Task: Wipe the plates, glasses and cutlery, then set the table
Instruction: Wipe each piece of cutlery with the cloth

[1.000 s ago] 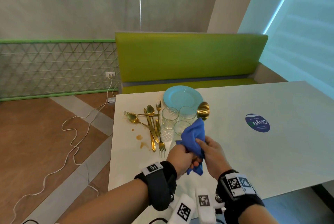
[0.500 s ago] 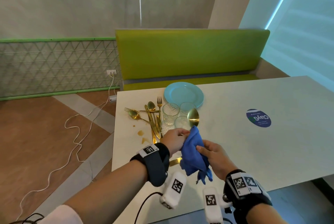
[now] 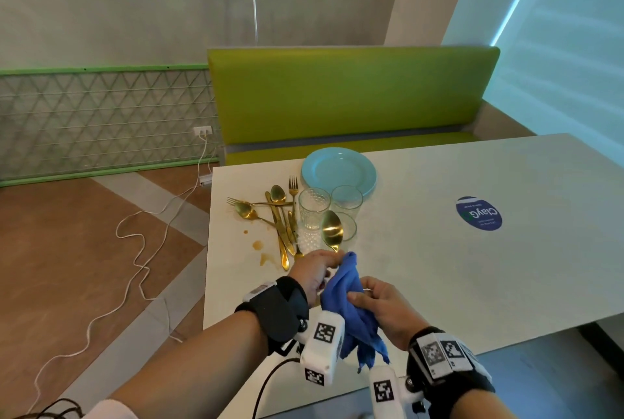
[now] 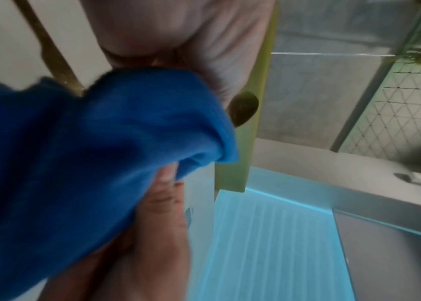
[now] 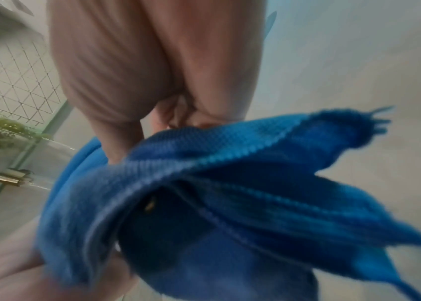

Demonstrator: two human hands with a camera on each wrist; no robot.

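My left hand (image 3: 315,271) pinches a gold spoon (image 3: 332,232) just below its bowl, which points up and away over the table. My right hand (image 3: 376,305) grips a blue cloth (image 3: 349,287) bunched round the spoon's handle, which is hidden. The left wrist view shows the cloth (image 4: 101,152) filling the frame, with the spoon's bowl (image 4: 244,109) past my fingers. The cloth (image 5: 230,193) also hangs under my fingers in the right wrist view. A light blue plate (image 3: 338,170), three clear glasses (image 3: 314,212) and a pile of gold cutlery (image 3: 280,216) lie at the table's far left.
Brown spill marks (image 3: 258,244) stain the white table (image 3: 472,283) beside the cutlery. A round blue sticker (image 3: 478,213) lies to the right. A green bench (image 3: 351,97) stands behind the table. A white cable (image 3: 135,249) trails over the floor at left.
My left hand has moved up from the handle's end to the spoon's neck. The spoon's bowl has dropped lower and swung left, and the cloth has slid down the handle.
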